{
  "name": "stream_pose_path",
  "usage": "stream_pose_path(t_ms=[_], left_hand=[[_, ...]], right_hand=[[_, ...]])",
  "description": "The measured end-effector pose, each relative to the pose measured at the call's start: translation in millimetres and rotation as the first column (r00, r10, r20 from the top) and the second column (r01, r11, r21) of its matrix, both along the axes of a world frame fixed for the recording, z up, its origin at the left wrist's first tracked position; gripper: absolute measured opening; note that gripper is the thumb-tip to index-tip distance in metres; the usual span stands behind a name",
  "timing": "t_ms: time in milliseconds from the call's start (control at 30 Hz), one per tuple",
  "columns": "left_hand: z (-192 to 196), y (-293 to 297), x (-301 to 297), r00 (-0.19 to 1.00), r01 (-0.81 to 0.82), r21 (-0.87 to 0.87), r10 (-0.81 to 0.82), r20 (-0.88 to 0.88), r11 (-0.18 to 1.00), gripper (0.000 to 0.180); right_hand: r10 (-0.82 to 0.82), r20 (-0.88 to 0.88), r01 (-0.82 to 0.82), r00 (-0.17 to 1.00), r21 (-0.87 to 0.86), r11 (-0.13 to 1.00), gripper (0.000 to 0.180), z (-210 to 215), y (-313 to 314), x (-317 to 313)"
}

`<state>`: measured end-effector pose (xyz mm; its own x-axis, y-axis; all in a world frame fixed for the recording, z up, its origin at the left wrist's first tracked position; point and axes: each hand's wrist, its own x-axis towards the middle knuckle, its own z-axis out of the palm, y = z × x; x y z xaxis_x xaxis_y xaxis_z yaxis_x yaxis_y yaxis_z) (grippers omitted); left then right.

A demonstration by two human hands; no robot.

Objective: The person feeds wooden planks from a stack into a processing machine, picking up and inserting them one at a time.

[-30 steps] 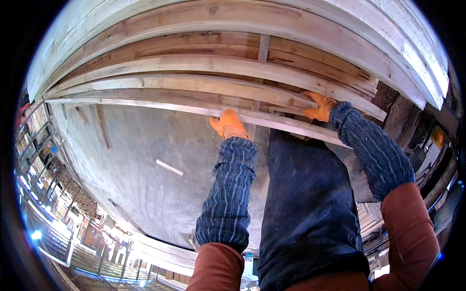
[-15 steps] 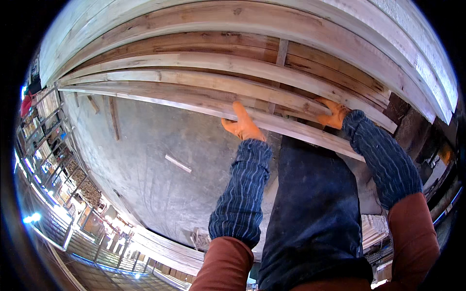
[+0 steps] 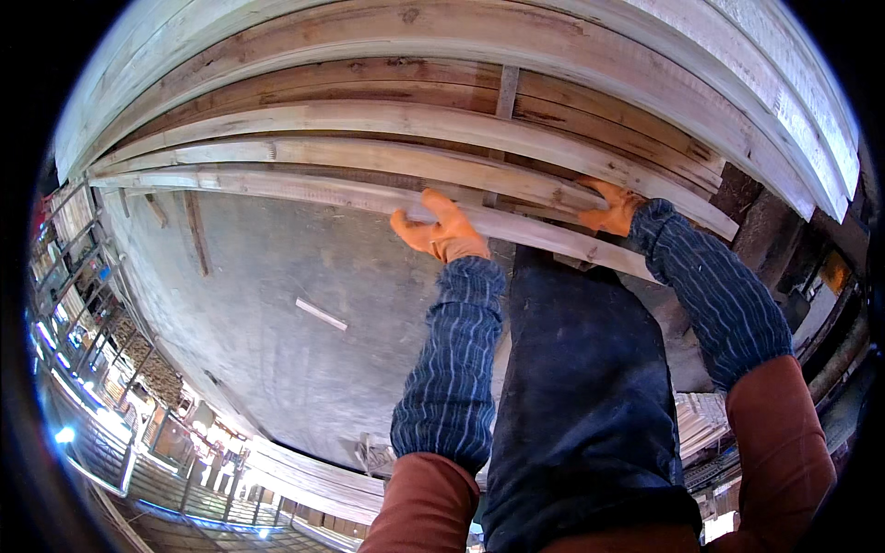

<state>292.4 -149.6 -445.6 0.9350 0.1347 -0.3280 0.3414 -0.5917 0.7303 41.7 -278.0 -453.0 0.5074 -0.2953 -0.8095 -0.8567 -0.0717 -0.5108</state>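
Both my hands wear orange gloves. My left hand (image 3: 444,230) is at the near edge of the closest long wooden board (image 3: 323,191), thumb and fingers spread apart; one digit lies over the board and another sticks out past its near edge. Farther right, my right hand (image 3: 613,210) straddles the middle wooden board (image 3: 406,158) near its right end, digits on either side of it. Its palm side is hidden. A third pale board (image 3: 369,116) lies just beyond, roughly parallel.
More stacked boards (image 3: 479,32) rise at the far side, with a crosswise wooden batten (image 3: 506,92) among them. A short wood strip (image 3: 321,313) lies on the grey floor (image 3: 258,258) at left. Pale stacked timber (image 3: 313,484) stands behind me, lower left.
The closest board has turned, showing more of its broad face. My left hand's digits have spread wider. The whole view has shifted slightly; my right hand stays by the middle board.
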Motion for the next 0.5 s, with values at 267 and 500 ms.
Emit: stream_pose_path(t_ms=[267,500], left_hand=[[-4,12,38,0.828,-0.181,-0.106,0.094,-0.553,0.978,0.053],[44,18,29,0.858,-0.125,-0.52,-0.171,-0.484,0.845,0.063]], right_hand=[[0.006,-0.006,-0.006,1.0,0.044,0.999,0.08,-8,-1,-2],[-0.052,-0.016,0.054,0.999,0.235,0.97,0.07,-26,0,-13]])
